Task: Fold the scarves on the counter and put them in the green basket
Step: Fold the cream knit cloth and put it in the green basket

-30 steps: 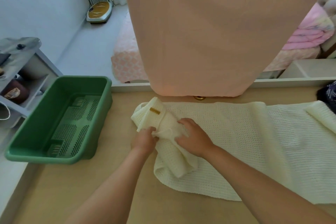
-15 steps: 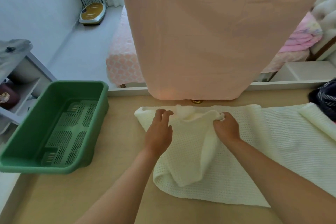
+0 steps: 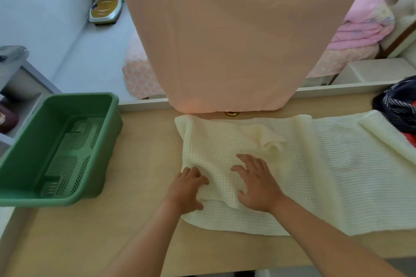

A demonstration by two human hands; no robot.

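Note:
A cream knitted scarf [image 3: 319, 177] lies spread across the wooden counter [image 3: 135, 220], its left end doubled over itself. My left hand [image 3: 188, 189] grips the near left edge of that folded end, fingers curled round the fabric. My right hand [image 3: 255, 183] lies flat on the folded layer just to the right, fingers spread. The green basket [image 3: 27, 162] stands on the counter's left end, with nothing inside. A dark striped scarf [image 3: 398, 105] with a red part lies at the far right edge.
A peach-coloured cloth [image 3: 225, 36] hangs over the counter's back edge, right behind the cream scarf. A grey shelf unit [image 3: 18, 87] stands left of the basket. Beyond the counter are a pink bed and a floor scale.
Both hands came back from the scarf's far edge to its near side. The folded end now lies flatter, and my right hand has gone from gripping fabric to lying flat on it.

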